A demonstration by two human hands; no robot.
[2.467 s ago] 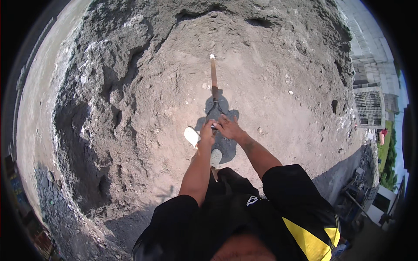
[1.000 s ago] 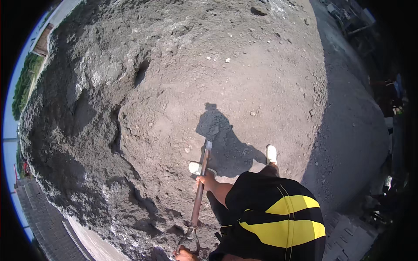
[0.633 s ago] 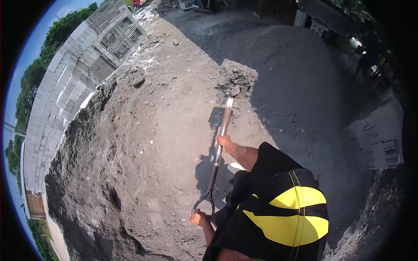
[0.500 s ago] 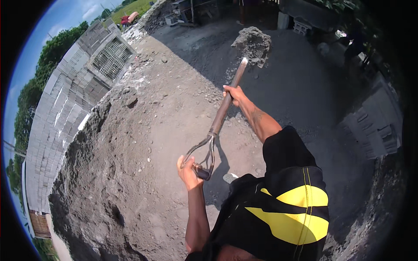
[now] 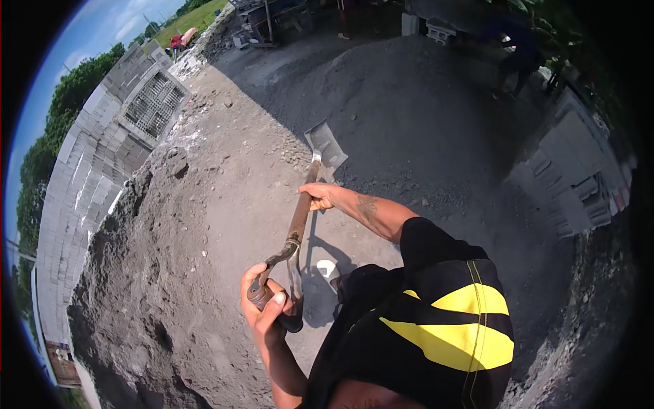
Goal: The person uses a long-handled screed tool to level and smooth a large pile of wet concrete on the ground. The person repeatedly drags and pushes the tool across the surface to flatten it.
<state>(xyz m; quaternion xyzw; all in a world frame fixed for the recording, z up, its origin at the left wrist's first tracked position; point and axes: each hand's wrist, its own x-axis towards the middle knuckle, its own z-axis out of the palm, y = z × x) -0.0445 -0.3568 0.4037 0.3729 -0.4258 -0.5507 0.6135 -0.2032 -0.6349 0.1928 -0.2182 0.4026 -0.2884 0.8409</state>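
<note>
A shovel [image 5: 298, 221] with a brown shaft and a D-shaped handle slants up and away in front of me. My left hand [image 5: 266, 310] is wrapped round the grip at its near end. Farther along, my right hand [image 5: 319, 195] clasps the shaft just below the pale socket. The grey blade [image 5: 328, 144] shows a bare face with no heap on it, and hangs over the edge between sunlit ground and shade. Beyond it spreads a mound of dark grey sand [image 5: 409, 102].
Grey hollow blocks [image 5: 88, 163] are stacked in a long wall at left, with more blocks [image 5: 575, 170] at right. A rough bank of earth [image 5: 136, 286] rises on my left. A person [image 5: 518, 54] stands in the far right shade. My shoe [image 5: 328, 269] shows below.
The clump of grey material on the blade has come off. Both hands have drawn the shovel back toward me and to the left, and its handle has turned.
</note>
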